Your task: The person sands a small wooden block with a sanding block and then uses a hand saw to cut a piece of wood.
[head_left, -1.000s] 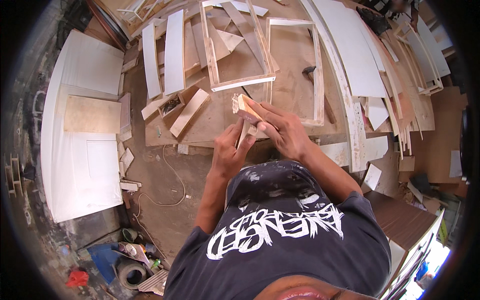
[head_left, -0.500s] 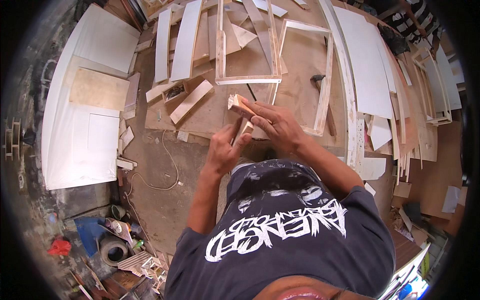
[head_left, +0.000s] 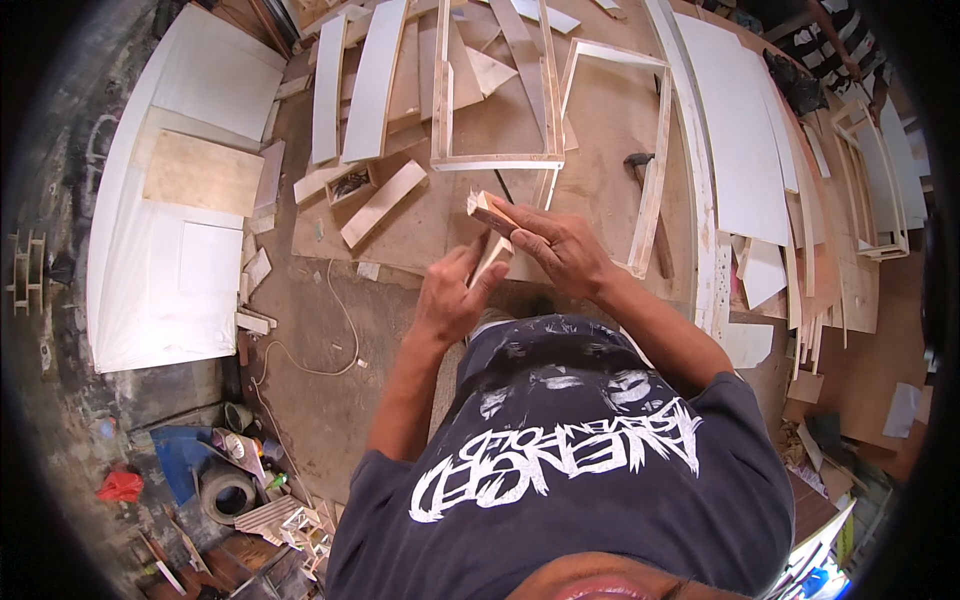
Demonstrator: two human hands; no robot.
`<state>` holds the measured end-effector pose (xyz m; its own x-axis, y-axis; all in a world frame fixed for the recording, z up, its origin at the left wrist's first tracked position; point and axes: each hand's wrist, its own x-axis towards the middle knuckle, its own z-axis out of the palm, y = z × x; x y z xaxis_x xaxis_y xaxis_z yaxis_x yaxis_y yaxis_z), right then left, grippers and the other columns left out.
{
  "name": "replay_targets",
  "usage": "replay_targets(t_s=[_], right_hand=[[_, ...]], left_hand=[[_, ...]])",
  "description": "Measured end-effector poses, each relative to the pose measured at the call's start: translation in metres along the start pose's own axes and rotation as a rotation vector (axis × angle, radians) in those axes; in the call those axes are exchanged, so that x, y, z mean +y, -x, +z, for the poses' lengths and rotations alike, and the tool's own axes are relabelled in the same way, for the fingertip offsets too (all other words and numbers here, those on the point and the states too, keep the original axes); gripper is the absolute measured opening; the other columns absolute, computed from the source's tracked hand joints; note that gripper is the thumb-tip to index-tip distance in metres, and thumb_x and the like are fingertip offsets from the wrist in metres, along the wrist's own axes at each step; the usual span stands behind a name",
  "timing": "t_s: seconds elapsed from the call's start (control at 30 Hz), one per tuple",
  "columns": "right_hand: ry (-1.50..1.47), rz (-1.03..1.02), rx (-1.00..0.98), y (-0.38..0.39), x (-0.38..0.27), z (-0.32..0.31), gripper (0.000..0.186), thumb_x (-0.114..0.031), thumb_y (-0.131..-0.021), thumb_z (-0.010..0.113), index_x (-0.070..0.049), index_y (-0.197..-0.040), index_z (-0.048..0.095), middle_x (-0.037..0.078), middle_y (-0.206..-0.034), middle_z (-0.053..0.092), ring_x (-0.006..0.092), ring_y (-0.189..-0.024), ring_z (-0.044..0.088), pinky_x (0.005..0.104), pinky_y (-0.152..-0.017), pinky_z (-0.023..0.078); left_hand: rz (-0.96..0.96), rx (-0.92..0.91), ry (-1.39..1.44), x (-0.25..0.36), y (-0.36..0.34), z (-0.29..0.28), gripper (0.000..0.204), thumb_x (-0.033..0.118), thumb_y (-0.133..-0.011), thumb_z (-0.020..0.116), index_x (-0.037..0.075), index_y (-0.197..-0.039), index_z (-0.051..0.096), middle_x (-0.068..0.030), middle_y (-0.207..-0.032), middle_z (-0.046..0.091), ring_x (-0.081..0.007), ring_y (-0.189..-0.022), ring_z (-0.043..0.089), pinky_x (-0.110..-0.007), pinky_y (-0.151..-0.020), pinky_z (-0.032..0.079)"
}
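Observation:
Both my hands are held close together in front of my chest. My right hand (head_left: 568, 248) is closed around a short bundle of wood strips (head_left: 490, 212), whose splayed pale ends stick out toward the upper left. Below it, my left hand (head_left: 452, 292) grips a short wood block (head_left: 490, 262) with a pale cut end. The block and the strips meet or nearly meet; I cannot tell whether they touch. Some left fingers are hidden behind the block. Just beyond my hands stands a rectangular wooden frame (head_left: 500, 161).
A hammer (head_left: 640, 160) lies against a second wooden frame (head_left: 652, 200). A small wooden box (head_left: 352, 185) sits beside a loose board (head_left: 384, 205). White panels (head_left: 735, 130) are stacked at right. A white-covered stack (head_left: 165, 290) stands at left, near a pale cord (head_left: 325, 373) on the floor.
The strips and the block have shifted slightly to the right and tilted a little in my hands. Both hands keep their hold. The surroundings are slightly displaced in view.

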<state>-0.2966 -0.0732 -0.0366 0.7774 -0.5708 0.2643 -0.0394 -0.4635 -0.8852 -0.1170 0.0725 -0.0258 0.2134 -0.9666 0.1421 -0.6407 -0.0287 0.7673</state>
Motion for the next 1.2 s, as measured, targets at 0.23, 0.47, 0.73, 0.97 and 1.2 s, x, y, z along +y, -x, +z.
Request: replay_targets(t_s=[0.23, 0.47, 0.73, 0.97, 1.2], right_hand=[[0.017, 0.009, -0.006, -0.006, 0.002, 0.005, 0.052, -0.034, -0.108, 0.058, -0.016, -0.157, 0.054, 0.020, -0.138, 0.069, 0.0379, -0.118, 0.070, 0.0422, -0.098, 0.055], [-0.058, -0.109, 0.005, -0.028, -0.001, 0.012, 0.052, -0.033, -0.108, 0.058, -0.014, -0.156, 0.054, 0.021, -0.134, 0.070, 0.0412, -0.115, 0.071, 0.0438, -0.097, 0.056], [-0.070, 0.008, -0.098, -0.050, -0.003, 0.034, 0.051, -0.032, -0.108, 0.058, -0.014, -0.155, 0.055, 0.023, -0.143, 0.064, 0.0420, -0.123, 0.067, 0.0441, -0.097, 0.055], [-0.040, -0.012, -0.084, -0.093, -0.002, 0.063, 0.049, -0.028, -0.108, 0.059, -0.014, -0.154, 0.057, 0.021, -0.143, 0.065, 0.0349, -0.127, 0.069, 0.0412, -0.103, 0.054], [0.011, 0.002, -0.048, -0.132, -0.013, 0.097, 0.050, -0.032, -0.110, 0.056, -0.012, -0.156, 0.055, 0.021, -0.148, 0.062, 0.0411, -0.124, 0.068, 0.0436, -0.100, 0.055]], left_hand=[[-0.162, -0.009, 0.032, 0.000, -0.008, -0.009, 0.063, 0.049, -0.106, 0.061, -0.001, -0.145, 0.062, -0.0304, -0.115, 0.073, -0.0437, -0.108, 0.073, -0.046, -0.091, 0.056], [-0.197, 0.016, 0.014, -0.012, -0.016, -0.024, 0.059, 0.051, -0.106, 0.060, 0.004, -0.142, 0.065, -0.0283, -0.107, 0.073, -0.0446, -0.099, 0.072, -0.048, -0.084, 0.055], [-0.158, 0.074, 0.030, -0.033, -0.016, -0.049, 0.055, 0.048, -0.106, 0.061, 0.002, -0.137, 0.068, -0.0279, -0.110, 0.073, -0.0442, -0.102, 0.073, -0.047, -0.087, 0.055], [-0.060, 0.104, -0.036, -0.067, -0.022, -0.078, 0.062, 0.053, -0.105, 0.061, 0.002, -0.139, 0.067, -0.0279, -0.116, 0.074, -0.0424, -0.109, 0.073, -0.046, -0.091, 0.056], [-0.039, 0.042, -0.015, -0.112, -0.047, -0.125, 0.056, 0.052, -0.105, 0.061, 0.003, -0.129, 0.073, -0.0265, -0.099, 0.073, -0.0430, -0.094, 0.072, -0.048, -0.083, 0.055]])
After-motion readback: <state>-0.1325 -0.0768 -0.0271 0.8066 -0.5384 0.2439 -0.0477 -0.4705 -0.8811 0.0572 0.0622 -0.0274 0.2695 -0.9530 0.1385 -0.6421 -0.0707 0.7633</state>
